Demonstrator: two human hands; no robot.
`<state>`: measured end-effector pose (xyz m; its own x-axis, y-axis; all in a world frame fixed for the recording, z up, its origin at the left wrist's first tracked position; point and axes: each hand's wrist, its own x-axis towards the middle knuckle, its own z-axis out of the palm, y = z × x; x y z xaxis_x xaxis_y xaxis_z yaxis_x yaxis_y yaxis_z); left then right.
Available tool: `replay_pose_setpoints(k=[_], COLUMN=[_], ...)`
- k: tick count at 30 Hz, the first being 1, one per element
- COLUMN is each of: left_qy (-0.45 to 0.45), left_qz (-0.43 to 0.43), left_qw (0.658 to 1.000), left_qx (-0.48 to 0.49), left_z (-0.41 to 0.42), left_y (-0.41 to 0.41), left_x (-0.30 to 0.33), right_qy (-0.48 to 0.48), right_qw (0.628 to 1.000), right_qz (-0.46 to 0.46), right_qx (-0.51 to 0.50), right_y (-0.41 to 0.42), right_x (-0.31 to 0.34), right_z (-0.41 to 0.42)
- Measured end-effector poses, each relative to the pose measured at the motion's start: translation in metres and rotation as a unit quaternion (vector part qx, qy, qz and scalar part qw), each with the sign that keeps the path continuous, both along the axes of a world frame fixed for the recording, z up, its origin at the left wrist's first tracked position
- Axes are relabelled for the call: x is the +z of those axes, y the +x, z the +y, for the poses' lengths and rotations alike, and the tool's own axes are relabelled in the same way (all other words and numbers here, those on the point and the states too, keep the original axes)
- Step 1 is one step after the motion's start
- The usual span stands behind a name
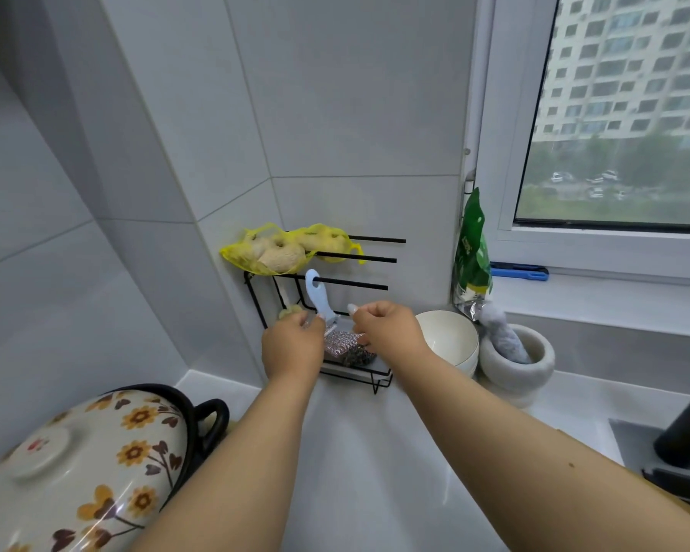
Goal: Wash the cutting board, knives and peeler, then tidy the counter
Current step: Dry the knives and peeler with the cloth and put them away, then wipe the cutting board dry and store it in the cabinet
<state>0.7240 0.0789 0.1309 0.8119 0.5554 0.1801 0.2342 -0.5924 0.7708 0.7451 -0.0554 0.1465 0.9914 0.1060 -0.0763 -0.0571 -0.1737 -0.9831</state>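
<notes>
Forearms reach over the table to the black rack (319, 372), where left hand (293, 346) pinches the blue peeler (319, 298) hung by its handle hole on a rack bar, likely to dry; right hand (387, 328), loosely curled beside it, holds nothing visible.

Rack (375, 379) stands on the counter (359, 472) against the back wall, in the corner. Peeler (320, 296) hangs on the rack's lowest bar, a net bag (271, 251) drapes over the upper bars above it. Scourer (345, 346) lies in the rack's tray, under the peeler. Left hand (291, 344) at the peeler's lower end, right hand (387, 328) just right of it, over the scourer. Bowls (451, 340) sit right of the rack, mortar (518, 364) right of those with a pestle (502, 332) in it. Packet (473, 253) leans behind, by the window (614, 113). Pot (88, 472) sits near left.
</notes>
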Motion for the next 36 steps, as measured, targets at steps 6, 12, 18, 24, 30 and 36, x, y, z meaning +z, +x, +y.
replay_pose_setpoints(k=[6, 12, 18, 24, 30, 36], left_qy=[-0.024, -0.074, -0.082, -0.127, -0.135, -0.146], left_qz=[-0.041, -0.019, 0.022, 0.067, 0.109, 0.226], left_qw=[0.998, 0.997, 0.992, 0.978, 0.964, 0.934], left_qx=[0.033, -0.020, -0.090, -0.150, -0.201, -0.237], left_z=[-0.013, -0.055, -0.097, -0.146, -0.192, -0.233], left_y=[-0.024, -0.061, -0.090, -0.109, -0.121, -0.136], left_x=[0.006, 0.014, 0.013, -0.005, -0.024, -0.062], right_qy=[0.020, 0.059, 0.083, 0.131, 0.094, 0.057], right_qw=[1.000, 0.998, 0.995, 0.985, 0.978, 0.957], right_qz=[0.007, 0.027, 0.044, 0.047, 0.070, 0.137], right_qx=[-0.003, -0.020, -0.041, -0.098, -0.172, -0.249], right_y=[-0.014, -0.044, -0.083, -0.123, -0.150, -0.170], right_x=[0.010, 0.020, 0.028, 0.018, -0.005, -0.042], right_z=[-0.013, -0.040, -0.086, -0.152, -0.222, -0.292])
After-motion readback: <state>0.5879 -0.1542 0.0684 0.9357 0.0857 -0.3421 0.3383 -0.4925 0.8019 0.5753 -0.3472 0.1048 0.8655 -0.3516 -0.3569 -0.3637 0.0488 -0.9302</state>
